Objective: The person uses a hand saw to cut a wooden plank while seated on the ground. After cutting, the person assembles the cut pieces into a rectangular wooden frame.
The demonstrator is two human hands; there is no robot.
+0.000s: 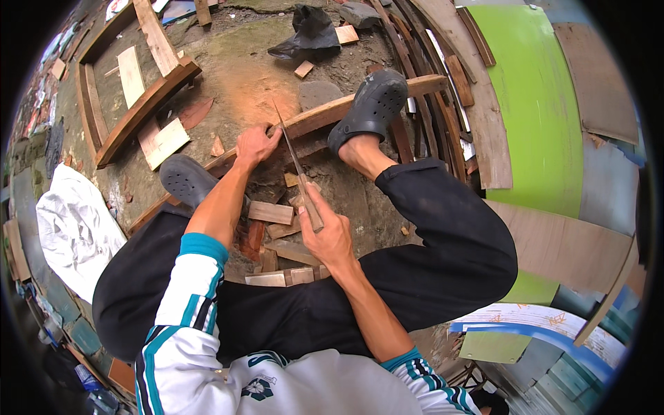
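A long wooden beam (315,119) runs slantwise across the ground in front of me. My left hand (256,144) is closed on it near its middle. My right hand (326,235) grips the wooden handle of a handsaw (293,153). The saw's narrow, tapering blade points away from me and crosses the beam just right of my left hand; whether its teeth touch the wood I cannot tell. My right foot, in a dark clog (373,104), presses on the beam's right part. The other clog (187,181) is beside its left part.
Several wood offcuts (271,211) lie between my legs. Orange sawdust (266,97) covers the ground beyond the beam. A wooden frame (142,111) lies at the far left, a white cloth (72,228) nearer. Black plastic (308,34) lies ahead; a green board (522,104) is at right.
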